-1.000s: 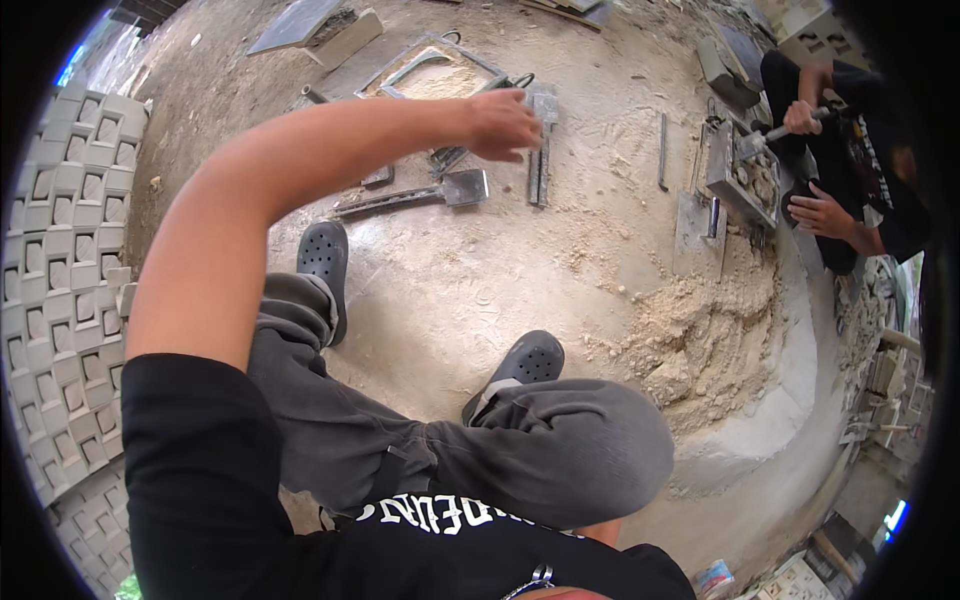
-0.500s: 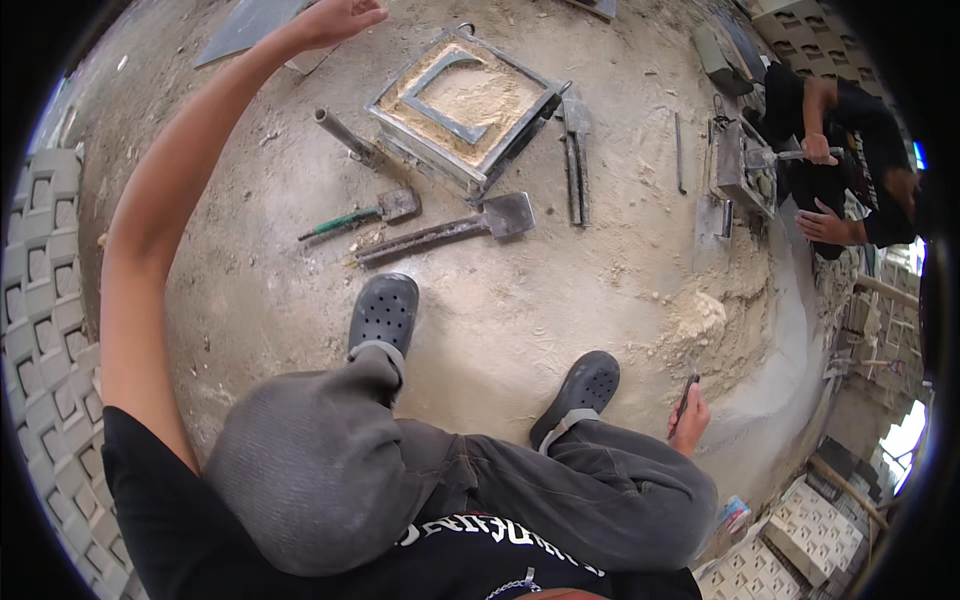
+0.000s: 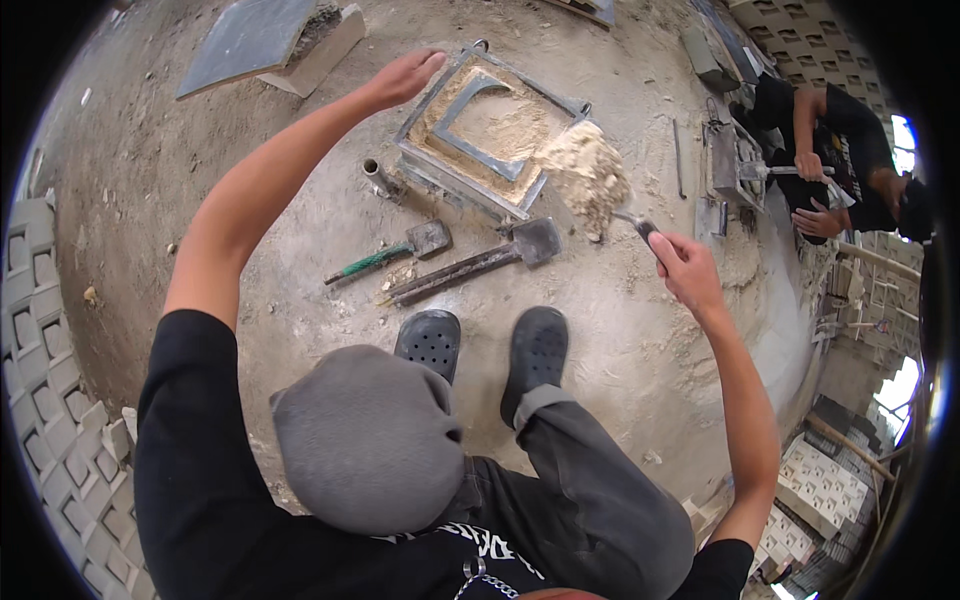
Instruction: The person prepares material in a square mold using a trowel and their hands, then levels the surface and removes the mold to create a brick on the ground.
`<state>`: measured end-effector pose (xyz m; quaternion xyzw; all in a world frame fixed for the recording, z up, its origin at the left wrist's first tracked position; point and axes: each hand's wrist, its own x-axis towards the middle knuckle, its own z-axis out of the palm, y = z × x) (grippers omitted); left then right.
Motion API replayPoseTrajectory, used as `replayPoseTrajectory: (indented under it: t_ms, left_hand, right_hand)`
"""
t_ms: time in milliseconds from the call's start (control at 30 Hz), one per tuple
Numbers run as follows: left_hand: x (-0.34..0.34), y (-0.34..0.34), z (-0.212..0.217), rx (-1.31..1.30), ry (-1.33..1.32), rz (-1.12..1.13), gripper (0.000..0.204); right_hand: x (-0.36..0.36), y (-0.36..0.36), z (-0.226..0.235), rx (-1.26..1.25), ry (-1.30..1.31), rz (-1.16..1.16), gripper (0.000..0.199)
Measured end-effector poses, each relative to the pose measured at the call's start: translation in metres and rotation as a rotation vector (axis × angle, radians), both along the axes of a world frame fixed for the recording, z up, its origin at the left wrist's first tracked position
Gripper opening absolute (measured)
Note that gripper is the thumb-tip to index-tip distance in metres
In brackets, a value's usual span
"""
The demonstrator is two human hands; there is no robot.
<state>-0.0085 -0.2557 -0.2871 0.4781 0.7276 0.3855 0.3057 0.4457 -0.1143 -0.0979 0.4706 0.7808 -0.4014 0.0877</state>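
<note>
My right hand grips a dark-handled trowel. Pale, damp-looking sandy mix is heaped over its blade, which is hidden, at the near right corner of a square metal mould. Inside the mould lies more sandy material, around and within a grey metal template with a curved cut-out. At the mould's far left edge is my left hand, its fingers stretched out and holding nothing; whether they touch the rim I cannot tell.
A green-handled hammer, a long-handled metal tamper and a short pipe lie or stand before the mould. Grey slabs rest at far left. A co-worker handles another mould at right. Patterned blocks line the left.
My right hand has swung up from the loose mix at lower right to the mould, bringing the loaded trowel. My left hand has moved right to the mould's edge. My right foot has shifted left.
</note>
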Motion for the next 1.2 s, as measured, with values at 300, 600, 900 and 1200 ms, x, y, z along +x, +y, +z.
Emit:
replayPoseTrajectory:
  t_ms: [300, 600, 900, 1200]
  left_hand:
    - [0.015, 0.037, 0.003, -0.010, 0.147, -0.115, 0.067]
    - [0.036, 0.035, -0.010, 0.195, -0.024, 0.010, 0.063]
    - [0.032, 0.033, -0.008, 0.163, -0.061, -0.036, 0.059]
    - [0.038, 0.026, -0.012, 0.157, -0.002, -0.061, 0.057]
  right_hand:
    - [-0.119, 0.022, -0.035, 0.157, -0.063, 0.400, 0.049]
    - [-0.153, 0.046, -0.042, 0.126, -0.111, 0.457, 0.047]
    - [-0.165, 0.054, -0.056, 0.195, -0.009, 0.451, 0.042]
    - [-0.180, 0.046, -0.047, 0.212, -0.127, 0.532, 0.044]
